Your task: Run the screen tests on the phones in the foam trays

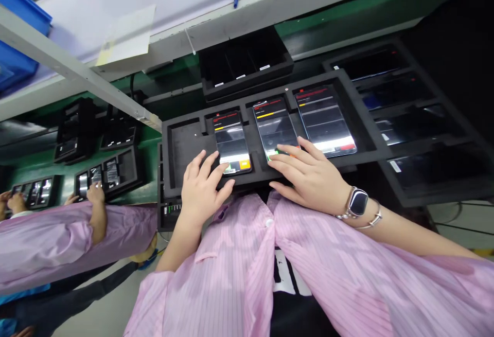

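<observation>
While L hand lies open on phone edge, R hand on next phone, prob. ungripped, by foam tray rim.

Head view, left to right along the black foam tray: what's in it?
Foam pocket with no phone → first smartphone → second smartphone → third smartphone. All three phones have lit screens.
</observation>
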{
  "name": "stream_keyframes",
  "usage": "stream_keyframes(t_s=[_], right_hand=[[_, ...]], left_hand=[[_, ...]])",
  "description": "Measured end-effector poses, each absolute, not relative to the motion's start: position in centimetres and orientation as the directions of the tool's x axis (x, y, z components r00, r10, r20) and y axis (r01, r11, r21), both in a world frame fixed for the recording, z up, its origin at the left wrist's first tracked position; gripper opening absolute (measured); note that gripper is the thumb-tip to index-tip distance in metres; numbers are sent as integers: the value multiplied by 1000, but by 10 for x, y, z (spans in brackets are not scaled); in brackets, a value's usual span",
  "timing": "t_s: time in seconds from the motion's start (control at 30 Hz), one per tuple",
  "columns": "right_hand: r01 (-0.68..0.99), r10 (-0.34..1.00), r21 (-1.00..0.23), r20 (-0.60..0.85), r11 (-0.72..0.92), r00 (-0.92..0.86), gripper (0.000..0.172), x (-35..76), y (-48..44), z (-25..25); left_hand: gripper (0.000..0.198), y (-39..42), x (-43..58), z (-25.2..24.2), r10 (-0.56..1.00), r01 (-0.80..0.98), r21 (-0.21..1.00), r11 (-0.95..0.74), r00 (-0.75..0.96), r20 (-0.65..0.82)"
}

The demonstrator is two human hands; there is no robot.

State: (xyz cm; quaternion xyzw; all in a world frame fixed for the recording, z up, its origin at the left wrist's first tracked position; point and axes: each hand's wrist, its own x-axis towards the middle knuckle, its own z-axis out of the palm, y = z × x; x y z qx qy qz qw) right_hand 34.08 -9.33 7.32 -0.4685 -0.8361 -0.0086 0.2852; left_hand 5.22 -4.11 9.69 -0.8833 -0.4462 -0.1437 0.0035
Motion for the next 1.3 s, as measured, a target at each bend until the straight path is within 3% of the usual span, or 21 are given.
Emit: stream_keyframes(t_s=[0.07, 0.17, 0.3, 0.43, 0.7, 0.9, 1.3], right_hand=[[775, 788, -295, 479, 559, -386, 36, 347, -97, 81], [791, 808, -382, 543, 478, -227, 39, 365, -107, 86], [868, 839, -391, 542, 306, -52, 44, 393, -120, 77], [886, 877, -373, 475, 275, -72, 44, 399, -124, 75], [815, 831, -428, 544, 390, -113, 50, 370, -104, 96], [864, 827, -283, 511, 417, -232, 52, 354, -91, 72], [891, 861, -236, 437, 389, -260, 66, 352, -91, 76]], left_hand=[[38, -39, 52, 98, 786, 787, 119, -605, 567, 248], [45, -38, 52, 98, 793, 786, 156, -598, 553, 256], [56, -37, 53, 96, 811, 787, 211, -580, 532, 244], [59, -36, 56, 97, 828, 800, 220, -558, 518, 216], [60, -37, 58, 103, 839, 805, 238, -544, 531, 123], [62, -37, 64, 106, 863, 829, 244, -504, 498, 90], [71, -37, 64, 103, 881, 846, 245, -474, 457, 123]])
